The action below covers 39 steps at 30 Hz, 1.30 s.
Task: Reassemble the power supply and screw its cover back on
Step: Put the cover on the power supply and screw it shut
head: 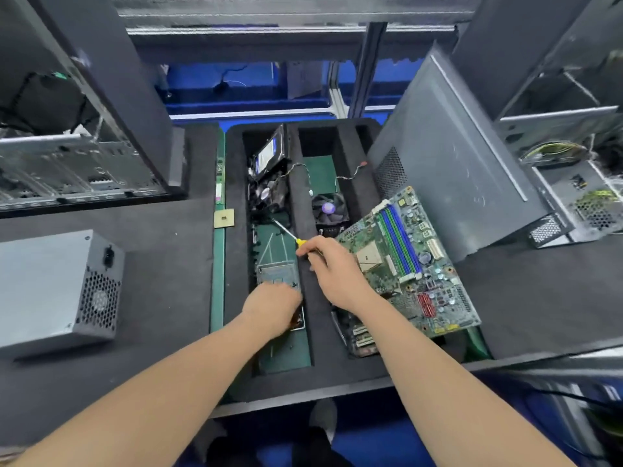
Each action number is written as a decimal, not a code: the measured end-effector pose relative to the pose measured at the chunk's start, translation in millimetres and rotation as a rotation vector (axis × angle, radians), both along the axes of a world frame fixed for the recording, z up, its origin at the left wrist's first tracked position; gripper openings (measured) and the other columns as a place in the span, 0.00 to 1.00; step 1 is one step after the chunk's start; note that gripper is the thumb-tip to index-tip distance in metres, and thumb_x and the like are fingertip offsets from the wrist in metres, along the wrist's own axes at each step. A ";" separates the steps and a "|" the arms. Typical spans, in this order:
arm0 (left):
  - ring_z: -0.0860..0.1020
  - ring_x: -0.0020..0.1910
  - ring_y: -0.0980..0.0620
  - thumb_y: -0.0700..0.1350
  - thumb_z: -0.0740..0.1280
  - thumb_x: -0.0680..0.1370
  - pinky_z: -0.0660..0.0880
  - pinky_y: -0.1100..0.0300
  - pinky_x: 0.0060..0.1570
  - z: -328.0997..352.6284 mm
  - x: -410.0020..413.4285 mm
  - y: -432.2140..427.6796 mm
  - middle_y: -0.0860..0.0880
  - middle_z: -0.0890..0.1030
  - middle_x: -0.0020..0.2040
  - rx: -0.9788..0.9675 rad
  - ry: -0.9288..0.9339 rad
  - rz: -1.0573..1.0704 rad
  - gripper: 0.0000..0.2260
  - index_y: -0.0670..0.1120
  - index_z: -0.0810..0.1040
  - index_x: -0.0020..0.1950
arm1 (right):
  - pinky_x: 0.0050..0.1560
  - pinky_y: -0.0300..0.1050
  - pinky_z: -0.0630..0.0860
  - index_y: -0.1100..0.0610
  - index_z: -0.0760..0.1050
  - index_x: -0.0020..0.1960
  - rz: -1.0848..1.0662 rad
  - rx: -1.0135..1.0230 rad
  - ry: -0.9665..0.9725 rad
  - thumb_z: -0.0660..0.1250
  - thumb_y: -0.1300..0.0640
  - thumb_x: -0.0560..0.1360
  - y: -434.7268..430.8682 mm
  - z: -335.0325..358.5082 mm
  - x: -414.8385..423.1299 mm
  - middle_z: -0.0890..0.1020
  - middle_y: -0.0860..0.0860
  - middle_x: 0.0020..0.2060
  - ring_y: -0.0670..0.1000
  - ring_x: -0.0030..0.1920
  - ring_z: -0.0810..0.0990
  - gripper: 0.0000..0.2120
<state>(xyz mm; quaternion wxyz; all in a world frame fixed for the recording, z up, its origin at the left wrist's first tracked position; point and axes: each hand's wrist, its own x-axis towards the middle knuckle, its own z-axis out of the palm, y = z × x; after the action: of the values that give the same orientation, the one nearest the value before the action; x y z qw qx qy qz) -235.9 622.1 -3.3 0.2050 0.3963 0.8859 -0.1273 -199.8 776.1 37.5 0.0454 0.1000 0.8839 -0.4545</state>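
Arms are reaching over a black foam parts tray (305,193): the right hand (332,274) is gripping a yellow-handled metal screwdriver (301,242), the left hand (273,306) is dipping into the tray's left compartment, its grasp too blurred to tell. The grey metal power supply box (50,291) is sitting well apart on the black mat (161,251), at left.

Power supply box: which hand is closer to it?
Left. The left hand reaches into the foam tray right of the power supply; the right hand, gripping the screwdriver, is farther right beside the motherboard.
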 end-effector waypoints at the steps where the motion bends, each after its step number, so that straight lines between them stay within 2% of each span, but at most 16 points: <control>1: 0.84 0.54 0.41 0.38 0.65 0.78 0.77 0.51 0.50 -1.0 -1.1 0.9 0.44 0.84 0.55 0.000 -0.016 0.011 0.09 0.47 0.81 0.55 | 0.60 0.49 0.75 0.51 0.79 0.60 0.003 -0.007 -0.001 0.58 0.63 0.86 0.7 -0.3 0.0 0.78 0.49 0.62 0.52 0.53 0.81 0.13; 6: 0.82 0.53 0.39 0.44 0.66 0.79 0.77 0.51 0.47 -3.9 -5.0 -0.9 0.44 0.81 0.54 0.022 -0.183 0.085 0.07 0.44 0.78 0.56 | 0.59 0.47 0.74 0.53 0.78 0.61 0.012 -0.032 -0.008 0.57 0.63 0.87 2.2 -1.4 -1.3 0.77 0.50 0.61 0.53 0.54 0.80 0.13; 9: 0.79 0.46 0.43 0.42 0.65 0.79 0.75 0.53 0.41 2.5 -11.8 -0.6 0.46 0.77 0.48 0.097 -0.294 0.140 0.03 0.45 0.76 0.52 | 0.55 0.42 0.70 0.53 0.78 0.61 0.012 -0.054 -0.019 0.56 0.64 0.87 2.3 -1.2 -0.5 0.76 0.49 0.61 0.51 0.54 0.80 0.14; 13: 0.80 0.48 0.44 0.37 0.65 0.78 0.80 0.48 0.50 14.1 -21.6 -2.3 0.45 0.80 0.48 0.228 -0.358 0.187 0.05 0.47 0.73 0.48 | 0.54 0.40 0.70 0.53 0.78 0.61 0.015 -0.062 -0.019 0.56 0.63 0.87 2.7 -1.8 -1.7 0.76 0.49 0.61 0.50 0.54 0.80 0.14; 15: 0.79 0.47 0.49 0.35 0.67 0.76 0.78 0.56 0.47 17.1 -25.1 -6.5 0.49 0.80 0.46 0.311 -0.364 0.251 0.08 0.48 0.74 0.45 | 0.53 0.41 0.71 0.52 0.78 0.61 0.012 -0.067 -0.027 0.56 0.63 0.87 2.6 -2.5 -2.4 0.76 0.49 0.61 0.50 0.54 0.80 0.13; 18: 0.80 0.44 0.53 0.35 0.70 0.75 0.76 0.64 0.44 21.3 -29.2 -12.0 0.53 0.82 0.43 0.367 -0.376 0.298 0.09 0.48 0.80 0.49 | 0.50 0.37 0.71 0.50 0.77 0.60 0.006 -0.066 -0.037 0.55 0.61 0.87 2.6 -4.2 -2.9 0.76 0.48 0.61 0.48 0.54 0.80 0.13; 21: 0.80 0.44 0.53 0.41 0.74 0.77 0.75 0.61 0.44 24.4 -29.0 -14.7 0.54 0.83 0.44 0.281 -0.352 0.228 0.05 0.49 0.84 0.51 | 0.47 0.33 0.69 0.50 0.77 0.60 -0.004 -0.052 -0.032 0.56 0.61 0.87 1.5 -5.1 -4.2 0.77 0.47 0.61 0.47 0.52 0.80 0.13; 26: 0.82 0.53 0.47 0.42 0.70 0.80 0.76 0.57 0.48 22.5 -25.2 -13.1 0.49 0.85 0.52 0.193 -0.311 0.148 0.06 0.49 0.85 0.56 | 0.45 0.32 0.69 0.48 0.77 0.59 -0.015 -0.043 -0.027 0.56 0.60 0.87 -0.2 -5.1 -3.7 0.77 0.45 0.60 0.46 0.51 0.81 0.13; 30: 0.82 0.53 0.47 0.45 0.72 0.80 0.73 0.58 0.45 19.8 -24.8 -13.5 0.49 0.85 0.52 0.199 -0.295 0.131 0.06 0.48 0.84 0.56 | 0.45 0.31 0.69 0.48 0.77 0.58 -0.020 -0.032 -0.021 0.56 0.61 0.87 -1.4 -5.3 -3.6 0.77 0.45 0.60 0.46 0.51 0.81 0.13; 35: 0.81 0.51 0.48 0.42 0.74 0.77 0.74 0.56 0.44 12.8 -20.9 -18.7 0.51 0.81 0.51 0.237 -0.184 0.107 0.08 0.50 0.81 0.54 | 0.46 0.31 0.69 0.49 0.78 0.58 -0.024 -0.019 -0.019 0.57 0.61 0.87 -2.4 -5.4 -3.4 0.77 0.46 0.60 0.46 0.51 0.79 0.13; 39: 0.80 0.52 0.48 0.52 0.74 0.76 0.75 0.55 0.44 9.6 -12.3 -19.8 0.54 0.78 0.53 0.114 -0.080 -0.046 0.07 0.56 0.85 0.54 | 0.46 0.28 0.66 0.49 0.78 0.59 -0.015 -0.009 -0.011 0.56 0.61 0.87 -2.0 -4.9 -3.2 0.76 0.46 0.59 0.45 0.52 0.78 0.13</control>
<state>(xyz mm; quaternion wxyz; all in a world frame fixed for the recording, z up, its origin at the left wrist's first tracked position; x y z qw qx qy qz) -248.2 602.3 6.3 0.2146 0.4323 0.8734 -0.0654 -203.0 774.1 32.6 0.0475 0.1088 0.8809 -0.4582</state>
